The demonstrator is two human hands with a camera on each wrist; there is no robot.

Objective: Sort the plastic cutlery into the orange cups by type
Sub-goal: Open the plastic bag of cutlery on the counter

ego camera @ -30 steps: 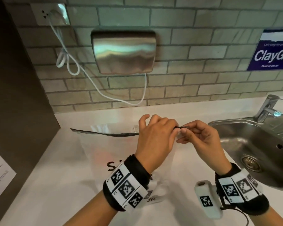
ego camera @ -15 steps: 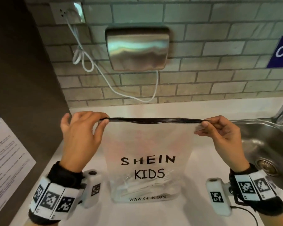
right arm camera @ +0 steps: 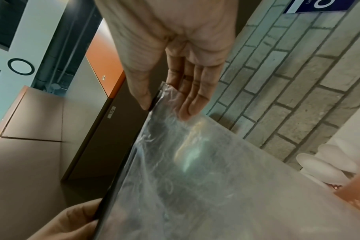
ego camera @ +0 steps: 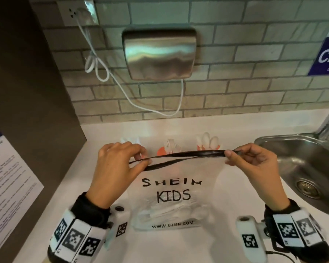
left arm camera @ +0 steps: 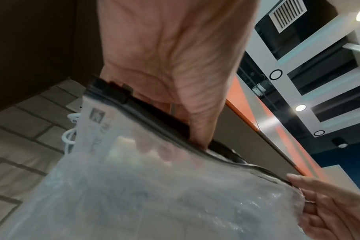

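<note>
**Opening the zip bag to get at the rest of the cutlery**

So both hands are holding a clear zip bag point(ego camera: 171, 196) upright on the white counter point(ego camera: 234, 188), each at one end of its black zipper strip point(ego camera: 180, 157). The left hand point(ego camera: 115, 168) is pinching the near lip between thumb and fingers and pulling it toward the person, which is why the strip is splitting into two lines on that side. The right hand point(ego camera: 254, 164) is pinching the other end, both lips still together there, probably just anchoring the bag so it isn't sliding around.

Loose white plastic cutlery point(ego camera: 171, 211) is lying at the bottom of the bag, hard to tell which types through the film. Behind the bag, three orange cups point(ego camera: 162, 149) are standing in a row near the wall, mostly hidden, already holding white pieces; spoons point(ego camera: 207, 141) are sticking out of the right one. Guessing the bag needs a wider mouth before a hand fits in.
</note>
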